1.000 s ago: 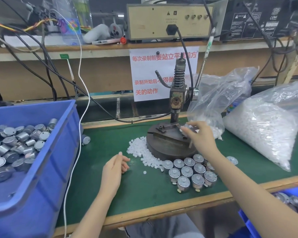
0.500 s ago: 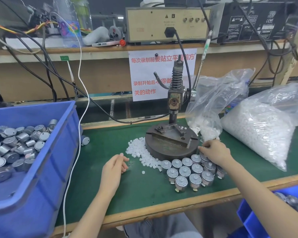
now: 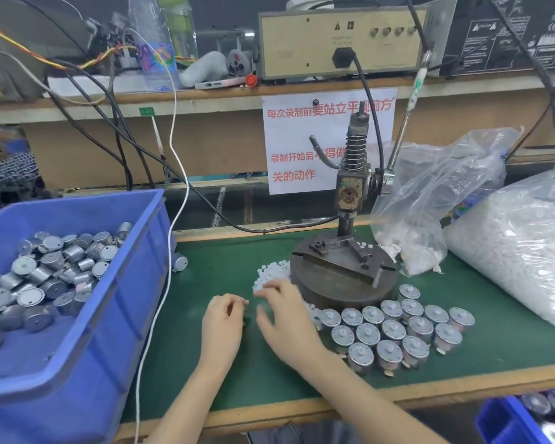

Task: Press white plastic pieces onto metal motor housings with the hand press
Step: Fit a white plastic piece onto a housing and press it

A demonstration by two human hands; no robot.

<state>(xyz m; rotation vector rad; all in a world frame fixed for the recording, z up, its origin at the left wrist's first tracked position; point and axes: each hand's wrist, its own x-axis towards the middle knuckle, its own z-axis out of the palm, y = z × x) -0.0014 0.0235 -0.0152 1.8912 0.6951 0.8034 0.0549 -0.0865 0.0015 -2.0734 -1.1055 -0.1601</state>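
Observation:
My left hand (image 3: 221, 325) rests on the green mat with its fingers loosely curled and nothing visibly held. My right hand (image 3: 285, 318), blurred by motion, lies just right of it, fingers stretched onto the pile of loose white plastic pieces (image 3: 269, 272). The hand press (image 3: 350, 193) stands behind them on its round metal base (image 3: 340, 290), its fixture bare. Several metal motor housings (image 3: 394, 331) stand in a cluster in front of and to the right of the base, apart from my right hand.
A blue bin (image 3: 135, 283) with several motors stands at the left. One stray motor (image 3: 180, 262) lies beside it. Two clear bags of white pieces (image 3: 423, 219) (image 3: 526, 245) lie at the right. Another blue bin (image 3: 507, 421) sits below the table edge. A white cable (image 3: 161, 302) crosses the mat.
My right hand has swung left, from the press base past the motor cluster to the white pieces next to my left hand. My left hand has hardly moved.

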